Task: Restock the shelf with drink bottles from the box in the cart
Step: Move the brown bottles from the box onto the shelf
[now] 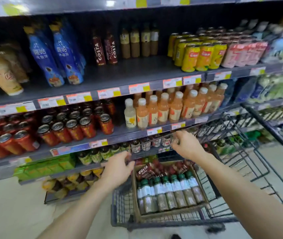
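Note:
A cardboard box (pixel 136 202) sits in a dark wire cart (pixel 120 209) in front of the drinks shelf. It holds a row of green-capped bottles (pixel 168 192) with white labels, and behind them lie dark red Costa bottles (pixel 146 170). My left hand (pixel 118 168) grips the cart's far rim at the box's left corner. My right hand (pixel 187 145) has its fingers curled round the same wire rim further right. Neither hand holds a bottle. On the upper shelf stand two Costa bottles (pixel 105 49) with bare board (pixel 137 68) in front of them.
Brown milk-tea bottles (pixel 139 42) stand right of the Costa pair, blue bottles (pixel 54 54) left, yellow cans (pixel 197 56) further right. Red cans (pixel 65 128) and orange juice bottles (pixel 171 107) fill the shelf below. The cart's folded child seat frame (pixel 251 152) juts right. Pale floor lies at the lower left.

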